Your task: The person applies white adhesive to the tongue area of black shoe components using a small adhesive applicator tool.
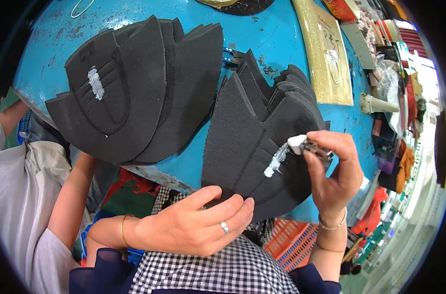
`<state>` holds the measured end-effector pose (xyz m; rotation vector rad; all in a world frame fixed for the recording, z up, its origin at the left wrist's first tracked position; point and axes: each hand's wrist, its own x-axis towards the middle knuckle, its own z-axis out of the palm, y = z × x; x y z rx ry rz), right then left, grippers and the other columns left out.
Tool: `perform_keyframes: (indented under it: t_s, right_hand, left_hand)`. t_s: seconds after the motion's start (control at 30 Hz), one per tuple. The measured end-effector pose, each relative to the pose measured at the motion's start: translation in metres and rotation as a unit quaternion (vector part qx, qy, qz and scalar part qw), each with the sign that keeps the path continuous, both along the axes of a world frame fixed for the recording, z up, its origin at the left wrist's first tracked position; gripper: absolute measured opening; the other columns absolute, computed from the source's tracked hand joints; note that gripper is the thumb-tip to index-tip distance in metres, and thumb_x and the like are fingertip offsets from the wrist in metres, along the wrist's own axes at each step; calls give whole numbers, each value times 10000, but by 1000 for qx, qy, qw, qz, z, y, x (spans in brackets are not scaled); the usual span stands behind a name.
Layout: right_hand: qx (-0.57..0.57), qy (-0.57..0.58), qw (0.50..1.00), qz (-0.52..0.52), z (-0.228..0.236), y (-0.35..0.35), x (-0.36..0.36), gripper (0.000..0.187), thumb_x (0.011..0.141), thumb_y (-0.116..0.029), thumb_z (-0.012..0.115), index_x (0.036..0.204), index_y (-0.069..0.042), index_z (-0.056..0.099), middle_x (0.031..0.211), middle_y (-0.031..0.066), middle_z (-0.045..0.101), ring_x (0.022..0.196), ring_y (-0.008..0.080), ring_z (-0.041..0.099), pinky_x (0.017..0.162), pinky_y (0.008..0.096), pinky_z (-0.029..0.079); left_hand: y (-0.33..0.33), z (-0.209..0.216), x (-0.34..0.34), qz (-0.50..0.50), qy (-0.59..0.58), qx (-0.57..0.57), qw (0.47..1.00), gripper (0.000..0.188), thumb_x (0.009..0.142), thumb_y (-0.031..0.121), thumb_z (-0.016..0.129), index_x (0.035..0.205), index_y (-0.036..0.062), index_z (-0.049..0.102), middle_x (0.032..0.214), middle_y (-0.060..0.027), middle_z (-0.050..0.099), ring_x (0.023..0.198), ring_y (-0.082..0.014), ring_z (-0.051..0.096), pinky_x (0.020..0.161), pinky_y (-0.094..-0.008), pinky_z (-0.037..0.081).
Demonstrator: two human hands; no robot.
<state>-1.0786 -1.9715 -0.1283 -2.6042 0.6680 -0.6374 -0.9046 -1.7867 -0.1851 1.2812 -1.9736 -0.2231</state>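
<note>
My left hand (193, 225) lies with its fingertips on the near edge of a stack of black ribbed fabric pieces (233, 142), fingers lightly bent and slightly apart; its thumb is hidden. My right hand (338, 166) pinches a metal clip (318, 148) that carries a white pad (296, 143). The pad touches the top piece at the upper end of a wet-looking white streak (276, 161). Beside it on the left, a second stack of black pieces (144, 93) bears a similar white streak (95, 83) on its top piece.
The stacks lie on a worn blue table (184, 169). A gold glittery packet (326, 59) and a pale cone-shaped piece (377, 104) are farther right, before cluttered goods. At left, another person's arm (71, 210) reaches under the left stack. An orange crate (289, 240) stands below the table edge.
</note>
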Motion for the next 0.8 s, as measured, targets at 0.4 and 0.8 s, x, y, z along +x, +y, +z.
perform_keyframes:
  t_s: [0.4,0.8]
  right_hand:
    - [159,-191,961,-121,17,11,-31,289,903,-136,702,1097,-2,536,1014,163,644,955,250,624,873,367,507]
    - [207,-99,972,-48,4,20,-32,294,831,-19,753,1075,-6,589,1023,153,698,940,230,643,832,329,507]
  left_hand:
    - [-12,14,0,-29,-14,-62,998,309,722,140,658,1007,84,766,841,-7,616,772,-139,599,661,-257,500]
    - [8,3,73,286,-29,66,956,513,550,37,822,1047,121,729,977,-53,625,914,-265,602,753,-388,489]
